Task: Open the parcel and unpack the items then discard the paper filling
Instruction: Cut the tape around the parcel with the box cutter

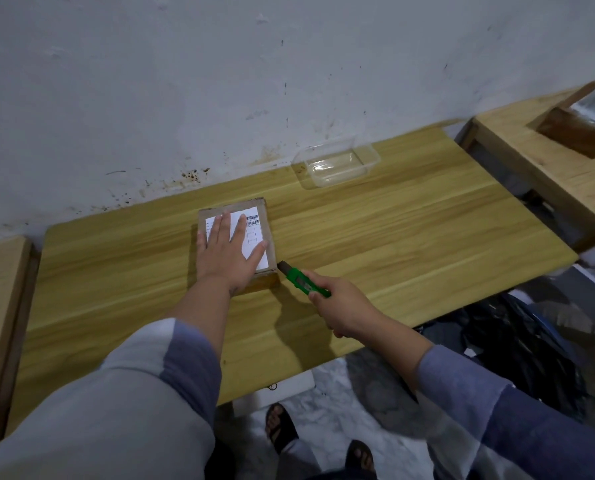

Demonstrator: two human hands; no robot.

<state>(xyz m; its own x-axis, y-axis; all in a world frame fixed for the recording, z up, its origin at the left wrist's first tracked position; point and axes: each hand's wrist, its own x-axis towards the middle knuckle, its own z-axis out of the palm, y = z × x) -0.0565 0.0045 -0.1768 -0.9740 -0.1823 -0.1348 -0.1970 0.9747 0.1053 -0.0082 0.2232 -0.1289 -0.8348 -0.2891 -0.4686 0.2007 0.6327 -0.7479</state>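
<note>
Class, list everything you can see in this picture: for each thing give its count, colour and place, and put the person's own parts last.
Table: one, light wood, against the wall.
Parcel: one, brown cardboard with a white label, middle of the table.
Knife: one, green, its tip at the parcel's right near corner.
Tub: one, clear plastic, empty, far side of the table by the wall.
Bag: one, black, on the floor to the right.
Sandals: two, dark, on the feet below the table.
Left hand: flat on the parcel.
Right hand: grip round the knife.
</note>
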